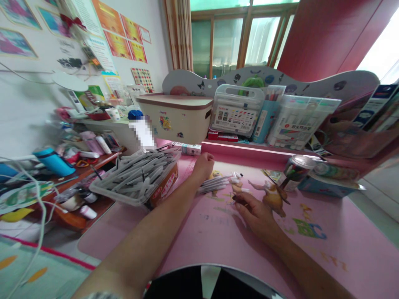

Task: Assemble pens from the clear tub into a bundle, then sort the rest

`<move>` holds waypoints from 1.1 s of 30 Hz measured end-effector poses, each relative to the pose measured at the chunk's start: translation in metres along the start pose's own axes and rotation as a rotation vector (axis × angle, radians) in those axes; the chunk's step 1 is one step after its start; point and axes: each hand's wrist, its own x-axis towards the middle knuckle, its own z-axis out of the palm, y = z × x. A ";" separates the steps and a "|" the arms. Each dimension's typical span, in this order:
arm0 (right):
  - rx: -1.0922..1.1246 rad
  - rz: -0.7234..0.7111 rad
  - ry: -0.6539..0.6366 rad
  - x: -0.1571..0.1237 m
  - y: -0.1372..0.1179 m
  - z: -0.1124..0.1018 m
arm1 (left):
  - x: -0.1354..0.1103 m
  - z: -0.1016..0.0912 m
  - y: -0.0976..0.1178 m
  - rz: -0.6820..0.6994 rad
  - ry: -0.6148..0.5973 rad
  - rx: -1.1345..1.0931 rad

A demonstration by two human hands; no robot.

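My left hand [203,165] is closed around a bundle of white marker pens [218,184] that stick out to the right over the pink desk mat [218,232]. Just right of them, my right hand [254,212] pinches a single dark-tipped pen [238,199] low over the mat. To the left stands a shallow clear tray [137,178] piled with several more white pens, resting on an orange box.
A metal can [294,171] holding pens stands right of my hands, next to a blue box [327,185]. Behind are a cream lidded storage box [176,116] and clear marker cases [238,110]. A cluttered side shelf [77,166] lies at the left.
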 end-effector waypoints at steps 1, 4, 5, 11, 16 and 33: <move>-0.025 -0.018 -0.002 0.000 0.000 0.000 | -0.010 0.000 -0.002 0.034 -0.079 0.099; -0.085 -0.048 -0.013 0.000 0.000 0.000 | -0.042 -0.009 -0.008 0.159 -0.267 0.381; -0.100 -0.051 -0.014 0.000 0.000 0.000 | -0.052 -0.013 -0.011 0.205 -0.301 0.459; -0.113 -0.055 -0.025 0.001 0.004 0.002 | -0.075 -0.034 -0.018 0.409 -0.386 0.850; -0.128 -0.043 0.015 0.000 0.005 0.003 | -0.089 -0.036 -0.017 0.520 -0.484 1.082; -0.082 0.036 0.023 0.003 0.003 -0.004 | -0.153 -0.021 -0.032 0.943 -0.606 1.057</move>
